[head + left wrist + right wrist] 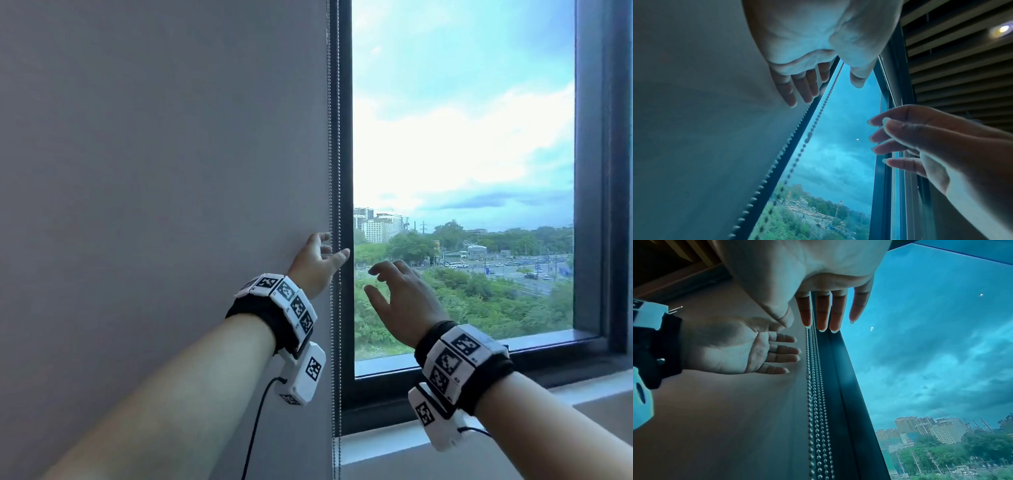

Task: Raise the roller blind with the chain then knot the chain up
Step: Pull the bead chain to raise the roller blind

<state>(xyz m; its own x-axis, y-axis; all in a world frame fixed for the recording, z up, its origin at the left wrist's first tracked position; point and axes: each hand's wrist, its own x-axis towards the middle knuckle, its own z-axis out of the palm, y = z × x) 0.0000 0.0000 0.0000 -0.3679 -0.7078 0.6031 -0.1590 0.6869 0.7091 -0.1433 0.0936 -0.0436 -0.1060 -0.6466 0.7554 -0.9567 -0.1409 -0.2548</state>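
A grey roller blind [164, 171] hangs fully down over the left pane. Its bead chain [331, 154] runs straight down along the blind's right edge, against the dark window frame [345, 137]. My left hand [325, 251] is open at the chain. The fingers [797, 87] lie straight on the blind fabric [705, 129], the thumb is on the glass side, and the chain [813, 126] passes loose between them. My right hand [387, 284] hovers open in front of the glass, just right of the chain and touching nothing. The right wrist view shows several chain strands [813, 402] beyond its straight fingers [824, 316].
The uncovered pane looks out on sky, trees and buildings. A pale window sill [394, 442] runs below, with a dark frame post [603, 171] at the far right. Overhead is a slatted ceiling with a spotlight [1001, 29]. A black cable [255, 428] hangs from my left wrist device.
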